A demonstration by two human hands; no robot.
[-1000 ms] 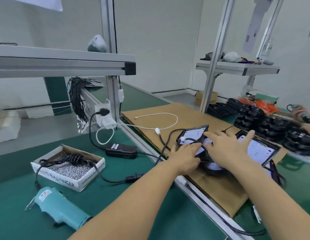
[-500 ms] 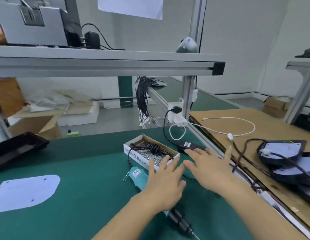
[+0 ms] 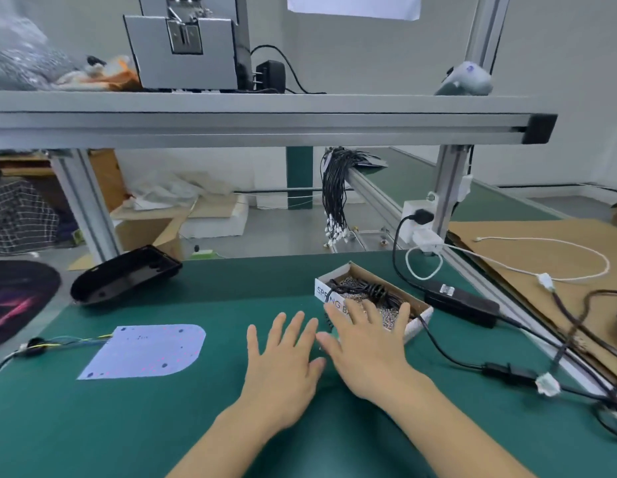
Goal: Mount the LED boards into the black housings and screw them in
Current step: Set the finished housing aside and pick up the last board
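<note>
**Reaching with both hands empty, board and housing waiting to the left**

Hovering over the green mat (image 3: 93, 426), the left hand (image 3: 282, 367) has its fingers straight and spread and holds nothing. The right hand (image 3: 365, 350) is just beside it, thumb near the left forefinger, fingers likewise flat and apart, its fingertips lying over the near edge of the cardboard screw box (image 3: 372, 294); whether they touch the box cannot be told.

The LED board (image 3: 145, 351) lies flat on the mat well to the left of the hands, its wire tail (image 3: 55, 341) trailing off toward the mat's left edge. The black housing (image 3: 126, 276) sits farther back, tilted at the mat's far left corner.

The board looks thin, light and stiff, probably easy to flex or scratch, so it is best pinched by its bare edges, clear of the diodes and not dragged by the wires. The housing appears to be rigid glossy plastic, likely slippery; gripping it across its rim with both hands should hold.
</note>
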